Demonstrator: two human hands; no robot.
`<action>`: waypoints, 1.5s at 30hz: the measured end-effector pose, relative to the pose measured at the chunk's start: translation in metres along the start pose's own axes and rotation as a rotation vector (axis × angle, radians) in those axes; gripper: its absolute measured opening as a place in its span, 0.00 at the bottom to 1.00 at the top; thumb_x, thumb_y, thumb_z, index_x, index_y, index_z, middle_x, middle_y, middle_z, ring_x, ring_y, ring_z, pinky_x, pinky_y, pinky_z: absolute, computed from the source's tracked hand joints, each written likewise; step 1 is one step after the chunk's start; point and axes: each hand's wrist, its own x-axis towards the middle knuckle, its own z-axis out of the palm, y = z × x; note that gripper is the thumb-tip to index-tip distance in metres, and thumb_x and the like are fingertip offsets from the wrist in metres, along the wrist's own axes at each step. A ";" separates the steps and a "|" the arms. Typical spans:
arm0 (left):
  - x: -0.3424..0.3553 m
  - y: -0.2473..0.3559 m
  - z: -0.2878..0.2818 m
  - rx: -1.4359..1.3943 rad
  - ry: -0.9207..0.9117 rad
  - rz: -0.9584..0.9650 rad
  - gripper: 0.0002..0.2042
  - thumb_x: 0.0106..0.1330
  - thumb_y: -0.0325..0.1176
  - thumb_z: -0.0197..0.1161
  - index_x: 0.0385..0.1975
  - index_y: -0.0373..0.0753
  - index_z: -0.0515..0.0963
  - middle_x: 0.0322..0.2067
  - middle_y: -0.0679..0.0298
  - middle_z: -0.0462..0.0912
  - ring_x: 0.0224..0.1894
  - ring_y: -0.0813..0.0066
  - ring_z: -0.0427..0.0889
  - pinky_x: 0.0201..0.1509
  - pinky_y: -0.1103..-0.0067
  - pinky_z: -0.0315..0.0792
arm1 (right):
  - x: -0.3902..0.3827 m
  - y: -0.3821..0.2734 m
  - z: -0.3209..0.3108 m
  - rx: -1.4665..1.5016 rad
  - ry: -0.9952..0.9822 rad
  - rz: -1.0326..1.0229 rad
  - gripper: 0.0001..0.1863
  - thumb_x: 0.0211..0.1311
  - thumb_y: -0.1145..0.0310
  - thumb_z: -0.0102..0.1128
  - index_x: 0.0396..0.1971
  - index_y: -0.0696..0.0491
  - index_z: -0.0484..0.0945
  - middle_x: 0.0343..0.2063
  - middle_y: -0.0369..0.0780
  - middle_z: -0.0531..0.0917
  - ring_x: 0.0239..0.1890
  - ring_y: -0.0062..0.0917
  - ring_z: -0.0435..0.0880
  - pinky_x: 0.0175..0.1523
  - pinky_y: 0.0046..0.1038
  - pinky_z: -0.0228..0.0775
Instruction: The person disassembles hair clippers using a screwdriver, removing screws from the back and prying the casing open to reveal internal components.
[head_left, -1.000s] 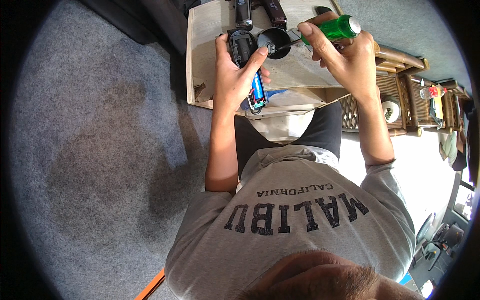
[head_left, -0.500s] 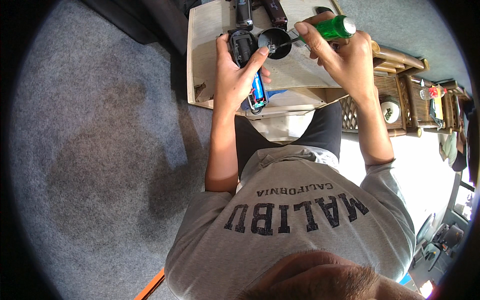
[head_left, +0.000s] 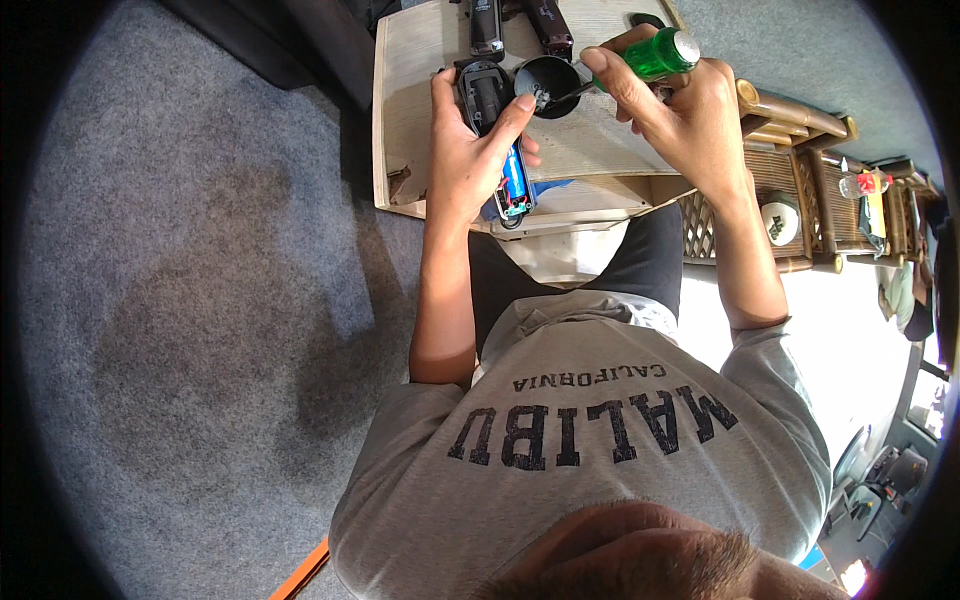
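Left hand [head_left: 470,160] curled fingers around opened elongated black plastic device [head_left: 484,98] over pale wooden tabletop [head_left: 605,138], thumb by rim of round black bowl [head_left: 557,72]. Right hand [head_left: 690,130] gripped translucent green-handled screwdriver [head_left: 655,57], shaft angled into bowl. Steady bowl, light tip pressure probably served best.

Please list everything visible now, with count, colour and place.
opened device: 1, black, left hand
cylinder: 1, blue, inside opened device
round cup: 1, black, beside left hand
screwdriver: 1, green handle, right hand
table: 1, pale wood, below hands
handheld devices: at least 2, black and dark brown, table's far edge
bamboo furniture: count unclear, brown, right
round object: 1, white, on bamboo furniture
bottle: 1, clear and red, far right
carpet: 1, grey, left
shirt: 1, grey, lower centre
trousers: 1, black, centre
left hand and right hand: 2, bare, above table
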 end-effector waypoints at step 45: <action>0.003 0.002 0.002 0.084 0.025 -0.043 0.27 0.71 0.37 0.70 0.58 0.36 0.59 0.33 0.59 0.80 0.24 0.72 0.86 0.24 0.75 0.83 | 0.012 0.035 0.001 0.672 -0.002 0.466 0.25 0.79 0.53 0.58 0.37 0.66 0.82 0.20 0.42 0.83 0.15 0.23 0.82 0.19 0.22 0.72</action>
